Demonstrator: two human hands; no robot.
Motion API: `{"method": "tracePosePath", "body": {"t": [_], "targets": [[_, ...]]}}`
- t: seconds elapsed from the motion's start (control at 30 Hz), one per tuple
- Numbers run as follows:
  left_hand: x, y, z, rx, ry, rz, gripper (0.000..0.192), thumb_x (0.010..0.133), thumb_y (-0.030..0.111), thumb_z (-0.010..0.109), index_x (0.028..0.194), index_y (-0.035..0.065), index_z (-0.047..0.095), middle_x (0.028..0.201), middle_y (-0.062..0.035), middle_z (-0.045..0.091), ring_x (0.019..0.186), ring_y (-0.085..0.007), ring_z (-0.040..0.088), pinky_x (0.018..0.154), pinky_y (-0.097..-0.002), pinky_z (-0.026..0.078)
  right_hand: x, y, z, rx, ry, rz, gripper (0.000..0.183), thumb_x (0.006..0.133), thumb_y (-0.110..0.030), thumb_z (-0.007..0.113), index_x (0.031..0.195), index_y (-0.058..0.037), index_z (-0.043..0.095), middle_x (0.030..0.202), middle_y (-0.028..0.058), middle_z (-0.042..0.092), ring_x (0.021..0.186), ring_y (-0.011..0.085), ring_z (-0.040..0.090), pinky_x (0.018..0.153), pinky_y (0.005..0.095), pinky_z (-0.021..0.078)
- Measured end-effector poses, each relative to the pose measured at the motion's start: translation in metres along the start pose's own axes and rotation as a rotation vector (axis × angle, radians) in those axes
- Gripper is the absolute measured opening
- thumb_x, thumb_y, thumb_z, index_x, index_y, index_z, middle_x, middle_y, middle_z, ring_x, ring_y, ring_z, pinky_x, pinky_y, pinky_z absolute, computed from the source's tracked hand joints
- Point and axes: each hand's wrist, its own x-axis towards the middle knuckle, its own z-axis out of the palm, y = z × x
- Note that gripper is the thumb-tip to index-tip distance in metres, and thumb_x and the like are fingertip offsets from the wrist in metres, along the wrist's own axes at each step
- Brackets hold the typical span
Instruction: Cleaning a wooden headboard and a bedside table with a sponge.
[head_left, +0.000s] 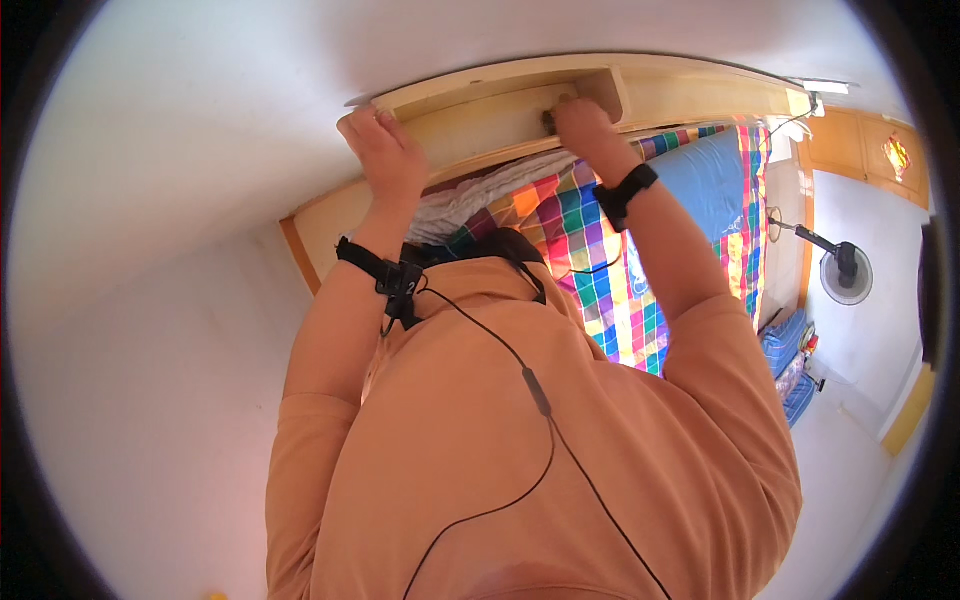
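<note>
A long cream-painted headboard shelf (495, 80) runs across the top of the view, with an open compartment (480, 116) in it. My left hand (386, 150) is at the compartment's left end, fingers curled against the edge. Whether it grips the edge or something small is unclear. Inside the right end, by the upright divider (611, 94), my right hand (585, 127) is curled around a small dark object (549, 121). Most of that object is hidden by the fingers, and the hand is slightly blurred. Black straps circle both wrists.
Below the shelf lies a bed with a multicoloured checked sheet (592, 315), a blue pillow (701, 184) and a crumpled whitish cloth (487, 187). A black cable (487, 326) hangs across my shirt. A fan (846, 274) and blue cushions (786, 337) stand to the right.
</note>
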Motion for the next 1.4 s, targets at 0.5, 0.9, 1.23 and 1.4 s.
{"method": "tracePosePath", "body": {"t": [0.5, 0.9, 1.23, 1.4], "targets": [[0.001, -0.001, 0.005, -0.039, -0.016, 0.017, 0.01, 0.094, 0.0, 0.042, 0.103, -0.0032, 0.039, 0.101, -0.023, 0.04, 0.093, -0.0374, 0.041, 0.082, -0.0473, 0.036, 0.018, -0.12, -0.03, 0.78, -0.061, -0.356, 0.034, 0.088, -0.023, 0.06, 0.114, -0.002, 0.066, 0.114, 0.0172, 0.067, 0.105, 0.0303, 0.063, 0.088, 0.0388, 0.0479], [0.0, -0.01, 0.005, -0.055, 0.0, 0.058, 0.01, 0.094, 0.0, 0.044, 0.104, -0.0028, 0.04, 0.101, -0.0196, 0.04, 0.094, -0.0329, 0.04, 0.085, -0.0436, 0.035, -0.053, -0.072, -0.03, 2.202, -0.084, -0.188, 0.038, 0.097, -0.016, 0.058, 0.133, -0.0035, 0.052, 0.125, 0.0046, 0.058, 0.115, 0.0173, 0.054, 0.095, 0.0331, 0.0459], [0.001, -0.015, 0.004, 0.008, -0.07, 0.073, 0.015, 0.1, 0.01, 0.041, 0.104, -0.0037, 0.04, 0.108, -0.0166, 0.039, 0.099, -0.0279, 0.04, 0.091, -0.0392, 0.035, -0.068, -0.011, 0.038, 0.82, 1.003, 0.26, 0.033, 0.078, -0.005, 0.062, 0.11, -0.0022, 0.063, 0.104, 0.0183, 0.064, 0.09, 0.0411, 0.061, 0.078, 0.0443, 0.0513], [-0.001, -0.021, 0.008, 0.003, -0.059, 0.038, 0.016, 0.1, 0.011, 0.041, 0.105, -0.004, 0.04, 0.108, -0.0164, 0.039, 0.099, -0.0277, 0.04, 0.092, -0.0389, 0.035, -0.07, -0.017, 0.033, 0.567, 0.753, 0.094, 0.044, 0.079, 0.004, 0.054, 0.121, -0.0055, 0.061, 0.109, 0.0186, 0.062, 0.106, 0.0395, 0.057, 0.09, 0.0444, 0.0489]]}}
